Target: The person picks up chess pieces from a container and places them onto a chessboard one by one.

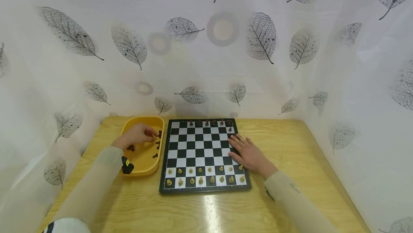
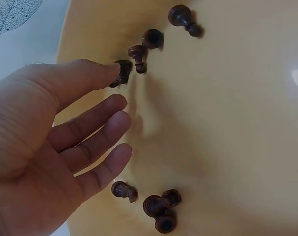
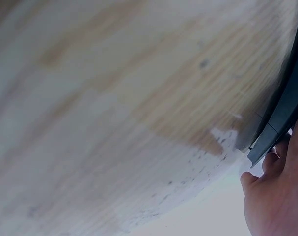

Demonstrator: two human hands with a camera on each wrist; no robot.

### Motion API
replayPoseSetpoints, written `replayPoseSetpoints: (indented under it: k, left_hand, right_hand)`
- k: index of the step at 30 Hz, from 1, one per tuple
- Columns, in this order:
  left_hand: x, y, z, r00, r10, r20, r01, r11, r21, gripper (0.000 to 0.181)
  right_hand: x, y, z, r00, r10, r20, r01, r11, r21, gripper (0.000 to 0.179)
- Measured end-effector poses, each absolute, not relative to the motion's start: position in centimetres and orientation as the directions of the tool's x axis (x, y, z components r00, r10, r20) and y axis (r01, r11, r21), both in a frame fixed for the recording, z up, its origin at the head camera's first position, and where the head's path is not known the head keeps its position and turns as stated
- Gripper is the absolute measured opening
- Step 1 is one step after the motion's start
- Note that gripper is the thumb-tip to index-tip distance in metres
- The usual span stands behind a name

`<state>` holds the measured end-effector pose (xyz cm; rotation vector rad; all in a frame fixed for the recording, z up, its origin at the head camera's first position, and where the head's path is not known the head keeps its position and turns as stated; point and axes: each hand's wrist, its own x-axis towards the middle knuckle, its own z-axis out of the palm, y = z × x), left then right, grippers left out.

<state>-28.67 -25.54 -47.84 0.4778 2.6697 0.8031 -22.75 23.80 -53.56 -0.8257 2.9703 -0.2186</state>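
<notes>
My left hand [image 1: 140,133] reaches into a yellow tray [image 1: 148,171] at the left. In the left wrist view its fingers are spread and slightly bent. Its thumb tip overlaps a dark brown chess piece [image 2: 123,72] by the tray wall. Other dark pieces lie nearby, among them a pawn [image 2: 187,20] and a small cluster [image 2: 158,209]. My right hand [image 1: 250,154] rests on the right edge of a black-and-white chessboard [image 1: 200,150], fingers stretched over its border squares. In the right wrist view, that hand [image 3: 276,196] is beside the board's black edge [image 3: 281,110].
Two rows of cream chess pieces [image 1: 200,180] stand along the board's near side. Several dark red pieces [image 1: 207,123] stand in the far row, with a pawn [image 1: 230,129] before them at right. Wooden tabletop [image 1: 274,132] surrounds the board; a leaf-printed curtain [image 1: 193,64] hangs behind.
</notes>
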Motion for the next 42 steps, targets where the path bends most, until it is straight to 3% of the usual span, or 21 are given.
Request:
replayPoseSetpoints:
  k: [16,26,42]
  left_hand:
    - [-29.9,-24.1,-48.6,-0.848,0.453,-0.275,0.273,0.818,0.506,0.012]
    - [-30.0,-23.7,-48.8,-0.858,0.4,-0.324,0.217,0.851,0.478,0.008]
    - [-30.4,-24.1,-49.0,-0.873,0.387,-0.295,0.215,0.85,0.48,0.013]
  right_hand:
    - [-22.9,24.0,-54.0,-0.854,-0.52,-0.005,-0.513,0.845,-0.15,0.072]
    - [-22.8,23.9,-53.9,-0.857,-0.515,0.002,-0.51,0.847,-0.149,0.071]
    - [-22.7,23.8,-53.8,-0.859,-0.512,-0.003,-0.507,0.85,-0.142,0.071]
